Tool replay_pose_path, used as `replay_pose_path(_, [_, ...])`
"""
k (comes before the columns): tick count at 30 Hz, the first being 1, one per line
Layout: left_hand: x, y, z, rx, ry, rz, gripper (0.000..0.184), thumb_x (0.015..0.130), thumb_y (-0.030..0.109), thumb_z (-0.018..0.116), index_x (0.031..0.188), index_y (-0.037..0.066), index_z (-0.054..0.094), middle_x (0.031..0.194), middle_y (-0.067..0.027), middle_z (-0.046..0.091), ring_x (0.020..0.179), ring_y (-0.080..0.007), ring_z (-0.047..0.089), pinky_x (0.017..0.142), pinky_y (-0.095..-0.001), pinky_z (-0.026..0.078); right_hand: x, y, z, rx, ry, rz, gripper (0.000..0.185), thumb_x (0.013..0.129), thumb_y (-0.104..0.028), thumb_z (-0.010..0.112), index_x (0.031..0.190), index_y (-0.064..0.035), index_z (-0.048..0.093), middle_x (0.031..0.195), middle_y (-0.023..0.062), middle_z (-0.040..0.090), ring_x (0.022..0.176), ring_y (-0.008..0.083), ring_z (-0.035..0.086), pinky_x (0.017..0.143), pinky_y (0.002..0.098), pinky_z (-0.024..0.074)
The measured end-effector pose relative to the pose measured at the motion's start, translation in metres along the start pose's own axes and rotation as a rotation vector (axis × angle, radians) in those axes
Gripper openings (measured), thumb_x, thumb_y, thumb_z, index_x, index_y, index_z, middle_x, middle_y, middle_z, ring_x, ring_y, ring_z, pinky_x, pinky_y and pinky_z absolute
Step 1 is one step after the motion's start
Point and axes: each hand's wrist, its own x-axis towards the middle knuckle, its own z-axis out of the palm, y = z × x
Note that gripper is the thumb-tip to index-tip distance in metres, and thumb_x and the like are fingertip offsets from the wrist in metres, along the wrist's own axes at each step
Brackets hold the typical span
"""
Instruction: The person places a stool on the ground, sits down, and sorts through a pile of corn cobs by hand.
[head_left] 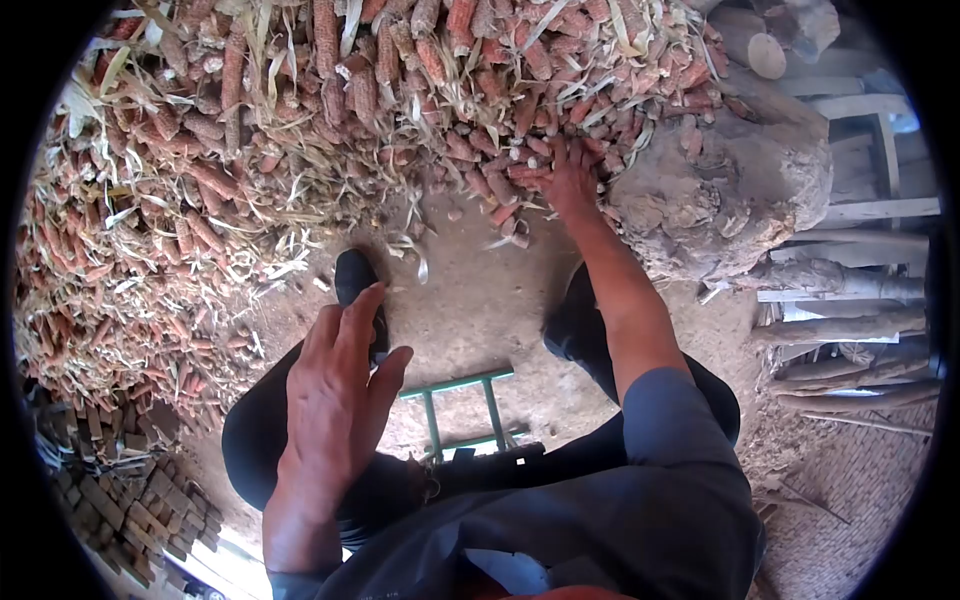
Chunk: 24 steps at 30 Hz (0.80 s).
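Reddish corn cobs (230,90) mixed with dry pale husks lie in a large heap across the top and left of the view. My right hand (572,182) reaches down onto the heap's near edge, its fingers spread over several cobs beside a big stone-like block; whether it grips one cannot be made out. Above my left knee, my left hand (340,385) hovers with its fingers extended and thumb apart, holding nothing.
The rough block (725,185) stands right of my right hand. Wooden poles (850,327) are stacked at the far right. A green metal frame (457,386) is between my legs. Stacked bricks (140,510) lie at the lower left, and my shoe (355,275) is near the cobs.
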Motion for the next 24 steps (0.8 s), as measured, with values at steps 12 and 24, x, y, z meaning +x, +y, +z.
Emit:
replay_pose_path(12, [0.004,0.004,0.005,-0.001,-0.047,-0.001,0.065,0.084,0.009,0.078,0.143,0.004,0.053,0.103,-0.0165,0.060,0.094,-0.0359,0.064,0.080,-0.0446,0.053,0.001,0.003,0.011,-0.056,-0.157,-0.008,0.093,0.081,-0.026,0.086,0.156,-0.0097,0.033,0.150,0.0206,0.043,0.132,0.0426,0.049,0.106,0.0498,0.0503])
replay_pose_path(24, [0.004,0.004,0.010,0.020,-0.069,-0.002,0.066,0.084,0.009,0.078,0.144,0.004,0.052,0.105,-0.0168,0.061,0.094,-0.0361,0.065,0.078,-0.0445,0.054,-0.006,-0.004,0.016,-0.134,-0.202,-0.029,0.101,0.080,-0.027,0.087,0.159,-0.0105,0.026,0.152,0.0210,0.042,0.138,0.0433,0.044,0.104,0.0512,0.0529])
